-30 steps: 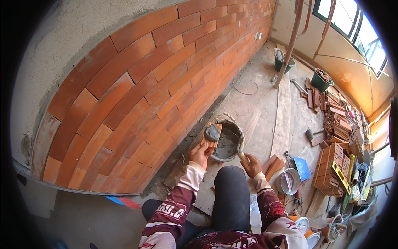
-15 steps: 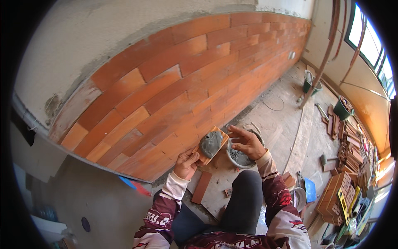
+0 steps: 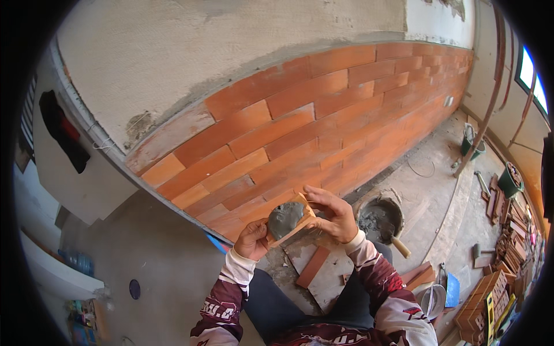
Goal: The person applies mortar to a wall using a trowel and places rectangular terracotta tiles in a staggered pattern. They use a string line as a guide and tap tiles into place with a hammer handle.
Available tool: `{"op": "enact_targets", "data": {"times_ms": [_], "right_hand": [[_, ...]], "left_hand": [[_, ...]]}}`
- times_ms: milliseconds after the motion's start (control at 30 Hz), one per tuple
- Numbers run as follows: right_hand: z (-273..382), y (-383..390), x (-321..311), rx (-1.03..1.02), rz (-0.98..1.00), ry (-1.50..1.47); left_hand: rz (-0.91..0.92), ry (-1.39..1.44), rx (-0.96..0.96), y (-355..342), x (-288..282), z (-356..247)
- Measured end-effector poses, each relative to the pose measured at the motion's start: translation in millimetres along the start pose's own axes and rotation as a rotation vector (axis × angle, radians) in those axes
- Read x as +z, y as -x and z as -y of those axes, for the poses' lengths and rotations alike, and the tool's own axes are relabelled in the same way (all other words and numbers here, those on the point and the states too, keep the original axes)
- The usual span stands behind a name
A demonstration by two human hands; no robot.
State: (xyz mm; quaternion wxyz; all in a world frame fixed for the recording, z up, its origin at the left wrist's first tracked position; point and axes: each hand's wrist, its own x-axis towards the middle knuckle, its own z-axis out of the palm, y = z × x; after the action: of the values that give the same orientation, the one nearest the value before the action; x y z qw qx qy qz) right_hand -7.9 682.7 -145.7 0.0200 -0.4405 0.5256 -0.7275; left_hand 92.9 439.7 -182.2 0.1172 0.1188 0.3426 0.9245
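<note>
A small orange brick tile [image 3: 302, 214] is held up between both hands, with a thick dollop of wet grey mortar [image 3: 284, 220] on its upper face. My left hand [image 3: 253, 239] pinches the tile's near left edge. My right hand [image 3: 336, 214] grips the opposite end, thumb and fingers on its edges. Beyond them stands the brick-tiled wall [image 3: 300, 130], its orange tiles laid in staggered rows. To the right of my right hand sits a bucket of grey mortar [image 3: 378, 222], with the wooden handle [image 3: 400, 247] of a tool sticking out over its rim.
A reddish tile [image 3: 313, 267] lies on a board between my legs. To the right are a blue scoop-like container [image 3: 452, 288], stacked hollow bricks [image 3: 480, 303], a mallet [image 3: 478, 252] and heaps of loose tiles [image 3: 515, 236]. Green buckets [image 3: 510, 180] and slanting poles [image 3: 490, 104] stand farther off.
My right hand, open beside the tile before, has closed on its right end. The view has swung left, bringing the wall's left end and the mortar bucket farther right in the picture.
</note>
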Motion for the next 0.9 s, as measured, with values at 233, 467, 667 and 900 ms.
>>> {"op": "enact_targets", "data": {"times_ms": [233, 467, 667, 900], "right_hand": [[7, -18, 36, -0.547, -0.148, 0.545], [33, -56, 64, -0.791, -0.186, 0.645], [50, -99, 85, -0.838, -0.241, 0.694], [52, -159, 99, -0.885, -0.273, 0.720]], "left_hand": [[-0.066, -0.039, 0.025, 28, 20, -30], [-0.125, -0.148, 0.166, 35, 76, -81], [-0.275, -0.268, 0.319, 35, 87, -125], [-0.815, -2.016, 1.261, 60, 110, -266]]}}
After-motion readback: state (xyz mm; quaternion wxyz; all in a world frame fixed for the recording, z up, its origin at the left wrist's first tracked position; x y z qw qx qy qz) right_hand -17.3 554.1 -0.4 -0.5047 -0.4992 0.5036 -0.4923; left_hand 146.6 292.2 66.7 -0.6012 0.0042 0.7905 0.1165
